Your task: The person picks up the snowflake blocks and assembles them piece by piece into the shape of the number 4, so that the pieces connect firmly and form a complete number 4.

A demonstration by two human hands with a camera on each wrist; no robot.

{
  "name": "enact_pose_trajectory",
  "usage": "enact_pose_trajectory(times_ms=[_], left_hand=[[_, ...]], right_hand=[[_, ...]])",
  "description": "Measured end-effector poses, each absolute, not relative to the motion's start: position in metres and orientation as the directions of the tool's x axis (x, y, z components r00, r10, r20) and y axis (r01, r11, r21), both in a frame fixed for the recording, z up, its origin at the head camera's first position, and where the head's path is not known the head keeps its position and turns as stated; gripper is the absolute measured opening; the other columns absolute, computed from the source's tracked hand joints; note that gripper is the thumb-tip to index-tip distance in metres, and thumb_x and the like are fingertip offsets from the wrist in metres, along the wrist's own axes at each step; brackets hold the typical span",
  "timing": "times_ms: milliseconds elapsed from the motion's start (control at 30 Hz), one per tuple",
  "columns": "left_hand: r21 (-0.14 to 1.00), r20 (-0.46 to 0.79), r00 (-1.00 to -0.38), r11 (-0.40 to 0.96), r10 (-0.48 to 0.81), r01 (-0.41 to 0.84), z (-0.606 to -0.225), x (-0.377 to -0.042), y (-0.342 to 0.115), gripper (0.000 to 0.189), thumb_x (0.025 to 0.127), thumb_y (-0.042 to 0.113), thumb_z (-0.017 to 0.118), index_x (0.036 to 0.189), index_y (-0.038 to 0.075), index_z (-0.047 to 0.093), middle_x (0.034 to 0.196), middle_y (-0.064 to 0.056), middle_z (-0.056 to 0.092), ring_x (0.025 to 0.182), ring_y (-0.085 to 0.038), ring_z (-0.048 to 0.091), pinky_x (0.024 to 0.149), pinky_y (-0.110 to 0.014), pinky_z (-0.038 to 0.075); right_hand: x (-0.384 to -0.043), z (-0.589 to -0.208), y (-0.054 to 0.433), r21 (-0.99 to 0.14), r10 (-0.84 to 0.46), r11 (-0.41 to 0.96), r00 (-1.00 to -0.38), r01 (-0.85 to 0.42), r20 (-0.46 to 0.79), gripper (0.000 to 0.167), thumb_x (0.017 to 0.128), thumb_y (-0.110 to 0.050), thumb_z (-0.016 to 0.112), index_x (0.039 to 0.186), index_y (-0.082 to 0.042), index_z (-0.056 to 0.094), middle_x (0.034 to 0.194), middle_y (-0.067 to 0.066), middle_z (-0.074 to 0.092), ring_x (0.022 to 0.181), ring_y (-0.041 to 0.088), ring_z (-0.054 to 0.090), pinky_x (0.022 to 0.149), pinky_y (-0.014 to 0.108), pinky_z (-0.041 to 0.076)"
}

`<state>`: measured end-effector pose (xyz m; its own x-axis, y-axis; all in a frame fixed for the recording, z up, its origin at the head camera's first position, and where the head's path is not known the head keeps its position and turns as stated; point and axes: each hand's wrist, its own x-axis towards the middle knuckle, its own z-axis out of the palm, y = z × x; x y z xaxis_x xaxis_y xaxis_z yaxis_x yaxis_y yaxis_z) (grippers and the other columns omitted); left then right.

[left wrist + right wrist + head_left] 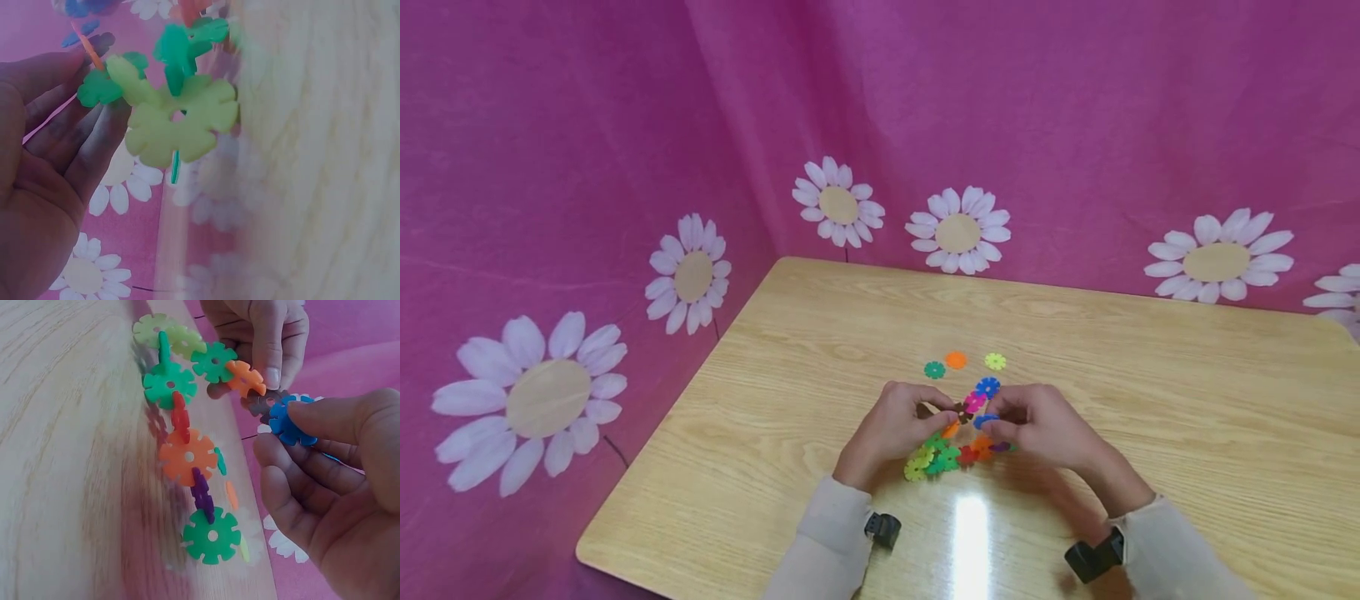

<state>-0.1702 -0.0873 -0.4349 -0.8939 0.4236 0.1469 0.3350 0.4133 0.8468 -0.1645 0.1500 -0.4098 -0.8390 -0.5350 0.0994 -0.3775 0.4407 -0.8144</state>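
Table (737, 400) — three discs (956, 361), seemingly loose.

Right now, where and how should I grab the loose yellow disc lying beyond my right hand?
Pinch opposite edges of the yellow disc, probably from above and the right: it looks thin, lies flat on the table, and the loose orange disc sits to its left.

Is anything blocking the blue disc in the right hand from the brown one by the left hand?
Nothing visible does: in the right wrist view, the blue disc in the right hand partly covers the brown disc. Whether they touch is unclear.
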Motion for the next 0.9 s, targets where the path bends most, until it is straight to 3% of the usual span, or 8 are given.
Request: enact_pose_trajectory(times_ms=[900], left_hand=[[0.844,0.189,-0.878,0.385,0.44,0.375,-0.431,-0.169,-0.08,0.013,0.092,0.015,0.074,0.103,0.009,0.078,0.097,0.01,0.071,0.077,-0.002,0.067,0.068,-0.022,0.055]], right_hand=[[-0.166,-0.414,0.16,-0.793,-0.508,0.501,-0.859,-0.345,0.053,0.007,0.089,-0.006,0.072,0.085,-0.008,0.068,0.072,0.0,0.067,0.065,0.019,0.063,0.057,0.028,0.049]])
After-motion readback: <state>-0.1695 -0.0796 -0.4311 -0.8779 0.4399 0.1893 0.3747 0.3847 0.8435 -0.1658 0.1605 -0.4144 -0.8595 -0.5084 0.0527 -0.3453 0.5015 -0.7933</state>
